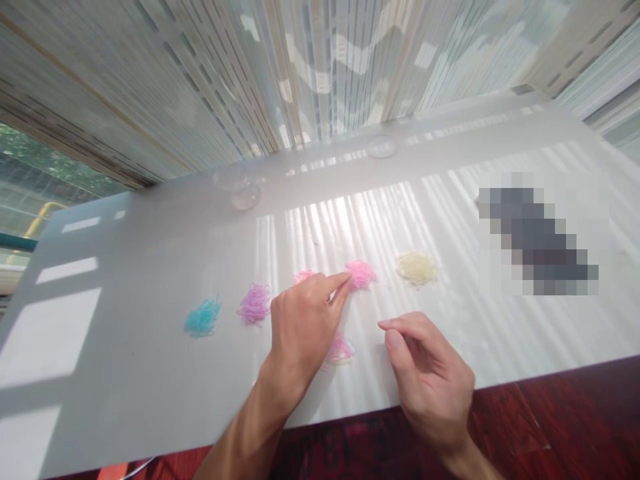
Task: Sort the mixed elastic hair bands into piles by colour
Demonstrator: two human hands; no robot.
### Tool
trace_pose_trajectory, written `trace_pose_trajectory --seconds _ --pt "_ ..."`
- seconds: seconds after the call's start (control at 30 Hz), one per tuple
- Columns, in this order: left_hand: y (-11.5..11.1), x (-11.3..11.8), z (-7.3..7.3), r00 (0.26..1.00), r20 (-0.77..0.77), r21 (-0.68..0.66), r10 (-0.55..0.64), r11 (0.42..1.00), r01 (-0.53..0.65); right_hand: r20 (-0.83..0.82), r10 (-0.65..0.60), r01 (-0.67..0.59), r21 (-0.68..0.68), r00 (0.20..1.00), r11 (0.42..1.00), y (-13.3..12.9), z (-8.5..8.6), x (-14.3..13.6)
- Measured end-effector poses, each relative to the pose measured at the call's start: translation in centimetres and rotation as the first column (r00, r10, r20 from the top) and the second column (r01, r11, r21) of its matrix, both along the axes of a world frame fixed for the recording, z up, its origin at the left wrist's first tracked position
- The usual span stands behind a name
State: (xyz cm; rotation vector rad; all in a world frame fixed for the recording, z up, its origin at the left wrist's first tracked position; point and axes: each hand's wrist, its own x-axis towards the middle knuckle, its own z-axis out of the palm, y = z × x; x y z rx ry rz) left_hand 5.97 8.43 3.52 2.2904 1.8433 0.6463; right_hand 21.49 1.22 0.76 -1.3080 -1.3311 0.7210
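Observation:
My left hand [306, 327] reaches over the white table, thumb and forefinger pinched at the left edge of a bright pink pile of thin loops [361, 275], which look like small rubber bands. My right hand [433, 373] is held lower right, fingers curled and thumb close to the forefinger; anything between them is too small to make out. Below my left hand lies a small pink and cream heap [341, 349], partly hidden by it. A coral-pink pile [303, 275] shows behind my left knuckles. Further left are a purple pile [255, 304] and a teal pile [203, 317].
A cream pile [417, 268] lies right of the bright pink one. Clear round dishes or lids [246, 197] stand at the back left, another clear disc [381, 147] at the back middle. A blurred-out dark object [540, 240] lies on the right. Striped curtains [310, 73] hang behind the table.

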Motion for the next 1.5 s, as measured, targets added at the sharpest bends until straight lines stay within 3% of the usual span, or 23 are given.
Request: trace_pose_trajectory --seconds 0.23,0.4,0.57,0.73,0.93,1.1,1.33,1.5 --pt "-0.8 -0.4 0.5 1.0 0.014 0.011 -0.003 1.0 0.003 0.014 -0.002 0.002 -0.008 1.0 1.0 -0.1 -0.1 0.0" --pt "-3.8 -2.9 0.7 0.994 0.107 0.088 -0.036 0.996 0.026 0.105 0.005 -0.005 -0.003 0.994 1.0 0.3 0.4 -0.2" --pt "-7.6 -5.8 0.4 0.993 0.085 -0.007 -0.086 0.996 0.087 0.289 0.169 -0.171 -0.019 0.942 0.985 0.6 0.9 -0.1" --pt "-9.4 -6.8 -0.2 0.989 0.091 -0.048 -0.119 0.991 0.123 0.421 0.323 -0.323 -0.075 0.848 0.944 0.0 0.5 0.4" --pt "-9.9 -6.0 -1.4 0.981 0.117 0.017 -0.156 0.988 0.155 0.525 0.322 -0.335 -0.075 0.788 0.939 -0.2 0.4 -0.1" --pt "-9.8 -4.9 -2.1 0.974 0.158 0.049 -0.164 0.986 0.158 0.553 0.282 -0.307 -0.05 0.784 0.95 -0.1 0.5 -0.6" --pt "-9.3 -4.5 -1.9 0.972 0.204 0.082 -0.116 0.992 0.101 0.51 0.268 -0.284 -0.049 0.817 0.958 -0.2 0.4 -0.6" --pt "-8.4 -4.1 -1.6 0.971 0.221 0.024 -0.094 0.996 0.091 0.508 0.268 -0.283 -0.049 0.819 0.958 -0.2 0.6 -0.5"
